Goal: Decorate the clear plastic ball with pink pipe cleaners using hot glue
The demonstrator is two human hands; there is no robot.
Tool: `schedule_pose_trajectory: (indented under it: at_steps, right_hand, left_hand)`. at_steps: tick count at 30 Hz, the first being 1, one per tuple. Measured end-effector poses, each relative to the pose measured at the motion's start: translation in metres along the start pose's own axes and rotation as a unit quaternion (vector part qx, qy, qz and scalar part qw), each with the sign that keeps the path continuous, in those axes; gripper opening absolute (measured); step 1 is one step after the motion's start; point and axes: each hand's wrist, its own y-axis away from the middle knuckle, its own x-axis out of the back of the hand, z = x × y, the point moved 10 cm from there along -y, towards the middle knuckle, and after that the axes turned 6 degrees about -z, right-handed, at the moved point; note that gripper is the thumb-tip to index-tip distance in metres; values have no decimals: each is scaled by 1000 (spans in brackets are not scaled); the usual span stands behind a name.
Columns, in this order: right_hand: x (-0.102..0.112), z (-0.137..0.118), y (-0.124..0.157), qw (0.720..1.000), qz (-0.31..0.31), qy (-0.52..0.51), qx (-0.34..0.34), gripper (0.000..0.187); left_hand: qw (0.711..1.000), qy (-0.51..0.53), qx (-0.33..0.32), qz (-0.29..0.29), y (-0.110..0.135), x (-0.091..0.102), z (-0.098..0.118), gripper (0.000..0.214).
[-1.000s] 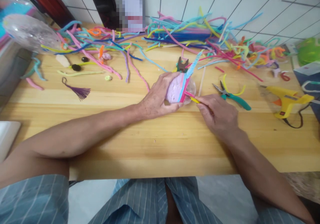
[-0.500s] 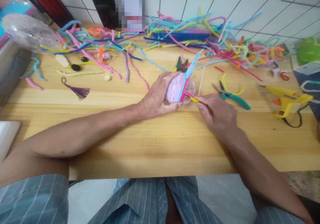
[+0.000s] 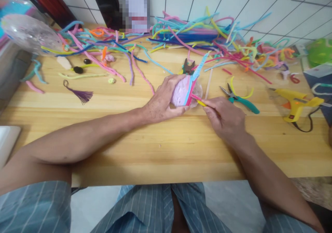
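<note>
My left hand (image 3: pixel 162 103) is wrapped around the side of a rounded lilac piece (image 3: pixel 180 92), which looks like clay over a clear shell. A blue band and a pink band cross it, and a light blue strip (image 3: pixel 199 66) sticks up past its far edge. In my right hand (image 3: pixel 225 117), thumb and fingers pinch a thin stick-like tool (image 3: pixel 201 103), yellow near the fingers and pink toward its end. Its pink end meets the pink band. Just behind the lilac piece stands a small dark brown shape (image 3: pixel 189 66) with a green part.
Heaps of coloured pipe cleaners (image 3: pixel 186 35) line the back by the tiled wall. At right lie teal-handled pliers (image 3: pixel 243 103) and a yellow glue gun (image 3: pixel 298 103) with its cord. A purple tassel (image 3: pixel 80 93) and a clear plastic bag (image 3: pixel 31 34) are at left.
</note>
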Motion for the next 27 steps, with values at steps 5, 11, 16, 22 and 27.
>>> schedule_pose_trajectory:
  at_steps: [5, 11, 16, 22, 27]
  right_hand:
    - [2, -5, -1, 1000, 13, 1, 21, 28]
    - [0, -2, -1, 1000, 0, 11, 6, 26]
    - [0, 0, 0, 1000, 2, 7, 3, 24]
    - [-1, 4, 0, 1000, -3, 18, -14, 26]
    - [-1, 9, 0, 999, -3, 6, -35, 26]
  left_hand:
    - [1000, -16, -3, -2, 0, -1, 0, 102]
    - [999, -17, -25, 13, 1, 1, 3, 101]
    - [999, -14, -26, 14, 1, 1, 3, 100]
    - [1000, -5, -21, 13, 0, 1, 2, 101]
    - [999, 16, 36, -5, -3, 0, -6, 104]
